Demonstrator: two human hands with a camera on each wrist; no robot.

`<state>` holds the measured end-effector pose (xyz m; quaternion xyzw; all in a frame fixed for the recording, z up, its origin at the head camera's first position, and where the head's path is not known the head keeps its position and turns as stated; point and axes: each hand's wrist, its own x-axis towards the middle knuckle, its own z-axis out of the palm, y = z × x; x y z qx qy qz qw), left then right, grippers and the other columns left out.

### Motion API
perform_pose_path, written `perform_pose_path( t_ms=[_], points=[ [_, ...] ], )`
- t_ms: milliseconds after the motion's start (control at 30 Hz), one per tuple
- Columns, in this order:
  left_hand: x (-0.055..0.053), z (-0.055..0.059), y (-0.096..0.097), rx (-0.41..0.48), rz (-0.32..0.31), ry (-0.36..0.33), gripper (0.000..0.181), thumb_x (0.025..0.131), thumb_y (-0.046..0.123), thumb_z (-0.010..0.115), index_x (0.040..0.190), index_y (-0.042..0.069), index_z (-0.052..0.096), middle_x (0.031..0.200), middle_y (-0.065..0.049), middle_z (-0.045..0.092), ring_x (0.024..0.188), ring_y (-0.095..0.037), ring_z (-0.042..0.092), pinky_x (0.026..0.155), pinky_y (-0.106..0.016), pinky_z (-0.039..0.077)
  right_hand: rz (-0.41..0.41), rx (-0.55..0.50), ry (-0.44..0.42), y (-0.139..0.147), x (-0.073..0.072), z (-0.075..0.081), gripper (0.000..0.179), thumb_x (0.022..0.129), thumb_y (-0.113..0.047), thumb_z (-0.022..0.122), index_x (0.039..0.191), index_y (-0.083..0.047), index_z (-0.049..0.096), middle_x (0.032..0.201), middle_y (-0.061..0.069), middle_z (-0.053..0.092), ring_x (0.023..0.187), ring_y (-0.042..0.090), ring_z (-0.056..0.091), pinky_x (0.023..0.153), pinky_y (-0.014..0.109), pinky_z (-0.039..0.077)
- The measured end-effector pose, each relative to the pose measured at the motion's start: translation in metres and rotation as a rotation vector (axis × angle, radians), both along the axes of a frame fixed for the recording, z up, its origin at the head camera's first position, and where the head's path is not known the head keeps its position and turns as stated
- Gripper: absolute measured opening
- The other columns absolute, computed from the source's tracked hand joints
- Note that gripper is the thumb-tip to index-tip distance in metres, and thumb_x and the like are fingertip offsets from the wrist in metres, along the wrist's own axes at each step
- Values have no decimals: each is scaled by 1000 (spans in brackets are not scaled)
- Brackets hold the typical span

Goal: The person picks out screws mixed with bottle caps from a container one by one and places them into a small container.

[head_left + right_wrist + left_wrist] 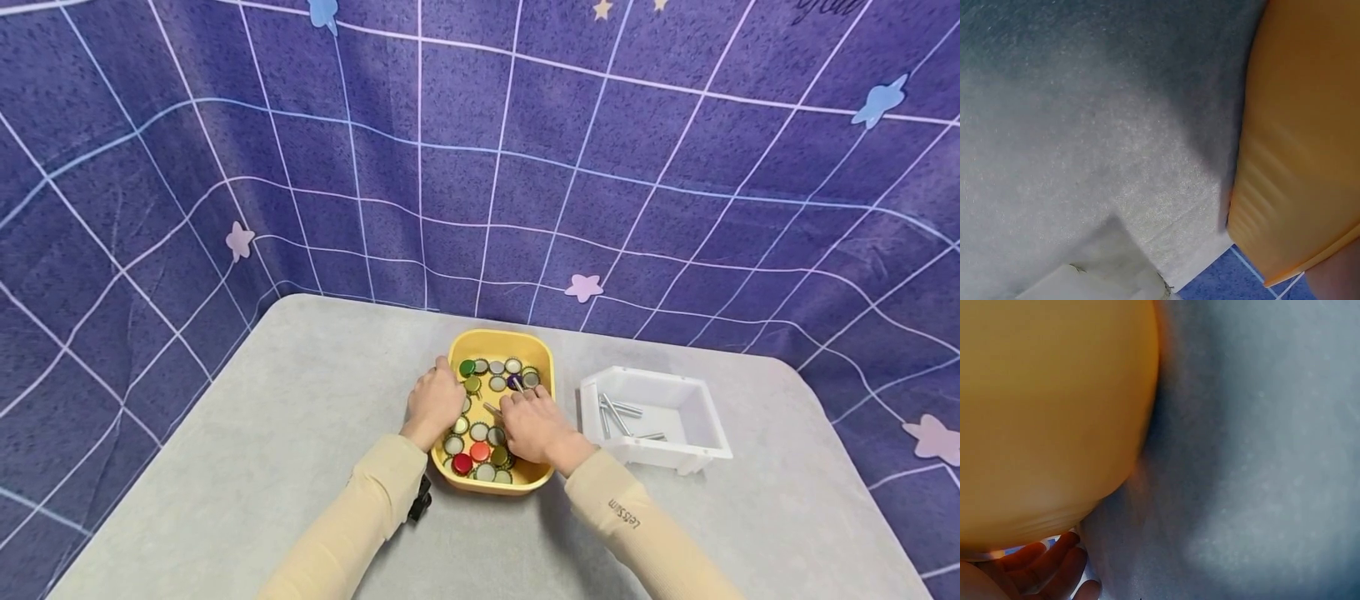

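A yellow plastic tub (501, 340) holds many bottle caps, among them a green one (468, 367), an orange one (480, 451) and a dark red one (462, 464). My left hand (435, 404) grips the tub's left wall; in the left wrist view its fingers (1063, 572) show along the tub's outside. Over the tub's right half, my right hand (534, 423) reaches down among the caps. One metal pin (492, 409) sticks out at its fingertips, and another metal pin (518, 385) lies by a purple cap just beyond them. I cannot tell whether the fingers pinch a pin.
Right of the tub stands a white plastic bin (690, 417) with several metal pins (615, 414) inside. A small black object (420, 500) shows beside my left sleeve. The grey table (247, 467) meets a purple-blue gridded curtain (465, 183) at its back and sides.
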<state>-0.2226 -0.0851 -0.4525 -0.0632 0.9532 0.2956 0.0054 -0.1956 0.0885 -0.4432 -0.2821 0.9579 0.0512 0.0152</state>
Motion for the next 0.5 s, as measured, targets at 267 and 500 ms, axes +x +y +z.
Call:
perform_pose_path(
  t_ms=[267,500],
  points=[
    [0,1,0,-7,-4,6,25,93,21,45,112,5,51,95,-13,63,93,-36,65,81,-52,53,23,-43,63,1,-2,-3,22,98,-30,57,92,-9,58,83,6,65,82,25,63,81,38,47],
    [1,1,0,0,-3,-1,24,94,22,45,111,6,50,95,-13,63,93,-36,65,81,-52,53,50,-180,32,3,-3,-2,22,96,-29,62,85,-11,56,66,1,56,56,19,53,50,33,42]
  ],
)
